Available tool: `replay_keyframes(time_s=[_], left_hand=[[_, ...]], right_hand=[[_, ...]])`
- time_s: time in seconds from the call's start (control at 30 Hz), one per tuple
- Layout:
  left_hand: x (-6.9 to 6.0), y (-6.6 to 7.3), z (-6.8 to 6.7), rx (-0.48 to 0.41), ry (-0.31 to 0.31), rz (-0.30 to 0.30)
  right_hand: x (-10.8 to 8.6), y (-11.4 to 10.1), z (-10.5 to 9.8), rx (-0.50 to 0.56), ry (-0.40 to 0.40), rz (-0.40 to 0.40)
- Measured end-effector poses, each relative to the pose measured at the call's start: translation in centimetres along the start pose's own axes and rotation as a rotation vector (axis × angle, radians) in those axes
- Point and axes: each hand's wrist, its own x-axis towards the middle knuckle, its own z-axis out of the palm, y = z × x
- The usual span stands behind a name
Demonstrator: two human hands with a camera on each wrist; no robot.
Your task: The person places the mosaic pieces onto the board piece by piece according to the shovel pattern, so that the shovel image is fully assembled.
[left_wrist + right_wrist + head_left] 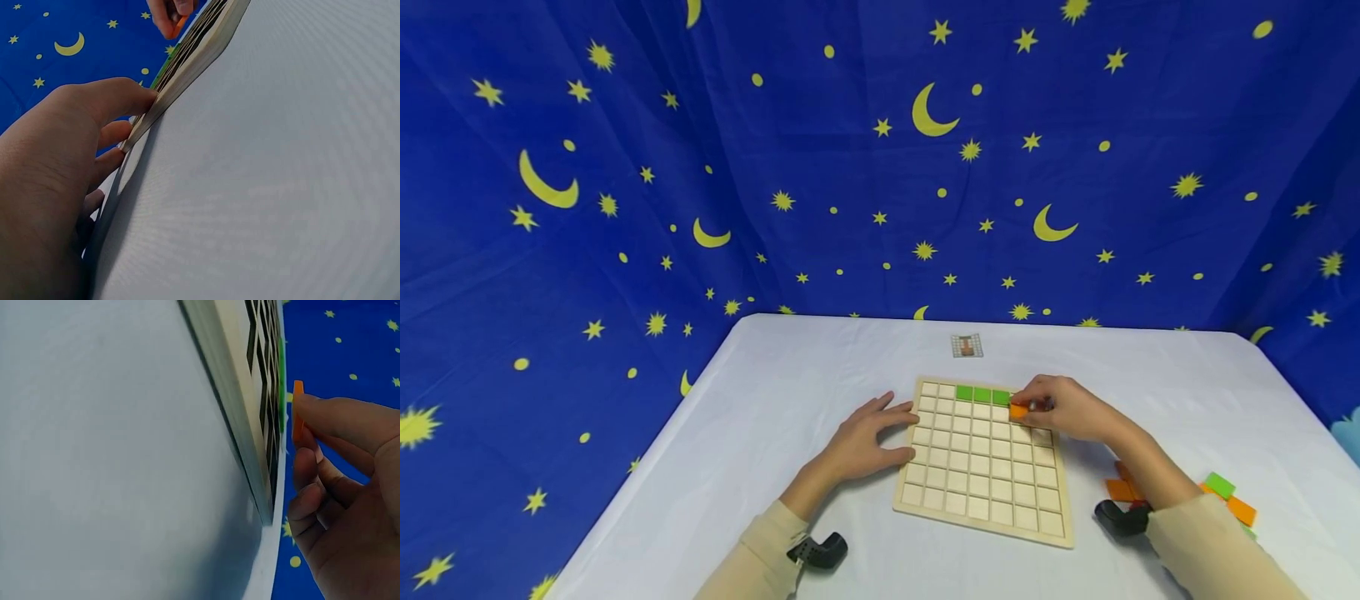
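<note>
the orange tile (1018,412) is held over the grid board (981,462), near the right end of the row of 3 green tiles (982,394); the right wrist view shows it edge-on and apart from the board. the right hand (1071,408) pinches it between thumb and fingers. the left hand (861,437) has its fingers spread, the tips touching the board's left edge.

handling, as judged: the tile is thin and flat, probably light and stiff, and should not bend under a gentle pinch; its smooth-looking faces may slip a little. the surest hold is by 2 opposite edges, leaving the underside free. the board looks rigid yet may slide on the tabletop (737,417), so a steadying touch at its rim suits it. the loose tiles (1242,511) lie right of the board, some overlapping, and are best lifted 1 at a time by an exposed corner.
</note>
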Motion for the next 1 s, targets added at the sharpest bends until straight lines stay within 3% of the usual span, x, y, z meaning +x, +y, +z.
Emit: replay_keyframes(time_s=[0.37,0.7,1.0], left_hand=[[-0.5,-0.2,0.3,0.002,-0.001,-0.012],[-0.4,0.0,0.2,0.003,0.007,0.016],[0.0,0.0,0.1,-0.02,0.008,0.004]], right_hand=[[1.7,-0.8,1.4,0.015,-0.061,-0.054],[2.1,-1.5,1.8,-0.003,-0.07,-0.087],[2.8,-1.8,1.8,-0.006,-0.075,-0.122]])
